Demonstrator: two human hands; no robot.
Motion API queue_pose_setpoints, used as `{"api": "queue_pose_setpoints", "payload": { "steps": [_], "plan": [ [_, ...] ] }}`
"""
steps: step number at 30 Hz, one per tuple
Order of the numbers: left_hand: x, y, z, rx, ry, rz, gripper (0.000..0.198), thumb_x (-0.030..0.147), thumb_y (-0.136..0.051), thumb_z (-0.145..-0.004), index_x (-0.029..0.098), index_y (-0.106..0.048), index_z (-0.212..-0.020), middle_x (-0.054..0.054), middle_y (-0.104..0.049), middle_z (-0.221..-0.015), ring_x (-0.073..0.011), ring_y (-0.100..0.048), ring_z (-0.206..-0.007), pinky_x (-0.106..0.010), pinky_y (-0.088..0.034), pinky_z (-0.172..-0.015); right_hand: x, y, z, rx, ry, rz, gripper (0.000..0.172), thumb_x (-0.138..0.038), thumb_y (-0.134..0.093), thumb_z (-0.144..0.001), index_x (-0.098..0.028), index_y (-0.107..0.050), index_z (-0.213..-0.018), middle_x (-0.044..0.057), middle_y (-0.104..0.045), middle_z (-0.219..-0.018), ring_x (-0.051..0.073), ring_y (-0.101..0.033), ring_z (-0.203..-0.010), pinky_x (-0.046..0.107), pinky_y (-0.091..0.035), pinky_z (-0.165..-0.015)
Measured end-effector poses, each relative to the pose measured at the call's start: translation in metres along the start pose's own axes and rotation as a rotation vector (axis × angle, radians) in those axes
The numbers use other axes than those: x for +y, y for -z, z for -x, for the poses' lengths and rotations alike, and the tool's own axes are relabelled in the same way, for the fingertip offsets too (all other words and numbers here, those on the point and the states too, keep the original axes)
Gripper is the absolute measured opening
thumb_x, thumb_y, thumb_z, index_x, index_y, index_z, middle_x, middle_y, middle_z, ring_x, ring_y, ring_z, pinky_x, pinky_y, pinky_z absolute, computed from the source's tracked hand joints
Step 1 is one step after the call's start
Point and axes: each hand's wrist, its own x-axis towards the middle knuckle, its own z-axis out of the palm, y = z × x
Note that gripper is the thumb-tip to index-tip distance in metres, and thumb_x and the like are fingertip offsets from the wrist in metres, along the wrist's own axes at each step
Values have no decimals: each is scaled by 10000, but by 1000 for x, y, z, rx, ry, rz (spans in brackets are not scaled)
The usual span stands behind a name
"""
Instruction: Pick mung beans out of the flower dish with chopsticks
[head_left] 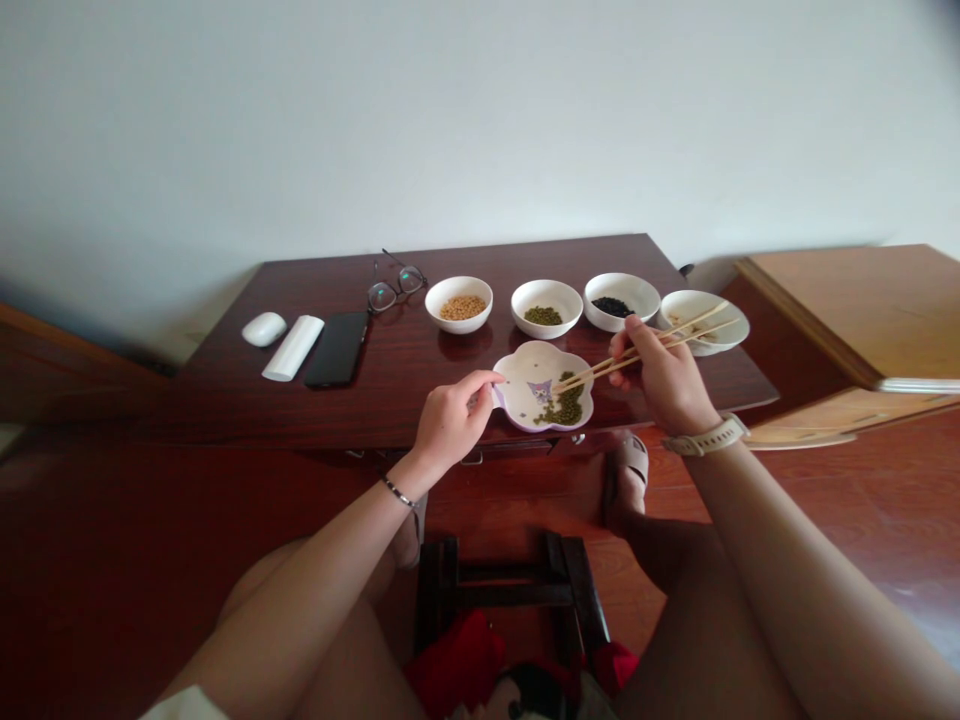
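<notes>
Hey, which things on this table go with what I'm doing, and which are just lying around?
In the job, it seems:
Chopsticks in your right hand
Flower-shaped dish, gripped by your left hand
Tan bean bowl, green bean bowl, black bean bowl
Rightmost bowl, holding pale bits

Lying about, apparently:
Glasses
Black phone
Long white object
Rounded white object

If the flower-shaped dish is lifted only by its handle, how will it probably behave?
The flower-shaped dish would likely stay stiff: its scalloped shape looks moulded. It may tip rightward, since the green beans lie opposite the handle.
</notes>
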Motion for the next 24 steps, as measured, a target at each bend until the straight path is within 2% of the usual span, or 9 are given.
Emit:
{"api": "queue_pose_setpoints", "payload": {
  "steps": [6,11,18,21,24],
  "plan": [
    [3,6,0,1,-8,-2,294,249,-517,-1098,248,-789,-1210,-37,-857,-1157,-206,-817,-928,-291,-582,-827,-4,-2,-4,64,38,-83,596,-762,-625,-978,-212,-714,-764,43,-669,-663,133,-608,-500,251,-464,-414],
    [2,16,5,-1,-11,-6,295,232,-517,-1092,255,-783,-1219,-24,-854,-1168,-204,-815,-927,-296,-580,-815,-6,3,-15,149,110,-238,522,-720,-659,-973,-238,-669,-774,25,-667,-730,128,-559,-514,280,-485,-444],
    [-8,21,9,-13,-9,-25,289,235,-521,-1097,257,-783,-1217,-33,-851,-1192,-219,-824,-970,-301,-587,-842,-1,-1,-19,120,116,-265,526,-733,-719,-923,-250,-609,-747,10,-623,-739,150,-592,-598,287,-551,-536],
    [-11,23,9,-12,-12,-31,291,223,-526,-1091,260,-784,-1220,-34,-854,-1187,-219,-827,-966,-302,-593,-847,-7,0,-18,199,235,-293,554,-690,-667,-978,-246,-562,-663,3,-552,-692,161,-616,-646,309,-578,-633],
    [-13,26,9,-4,-13,-38,291,217,-532,-1086,262,-789,-1215,-32,-858,-1167,-211,-828,-926,-294,-594,-815,-23,1,-14,344,475,-274,547,-593,-613,-1037,-248,-546,-618,12,-512,-698,179,-643,-718,342,-589,-744]
  ]
}}
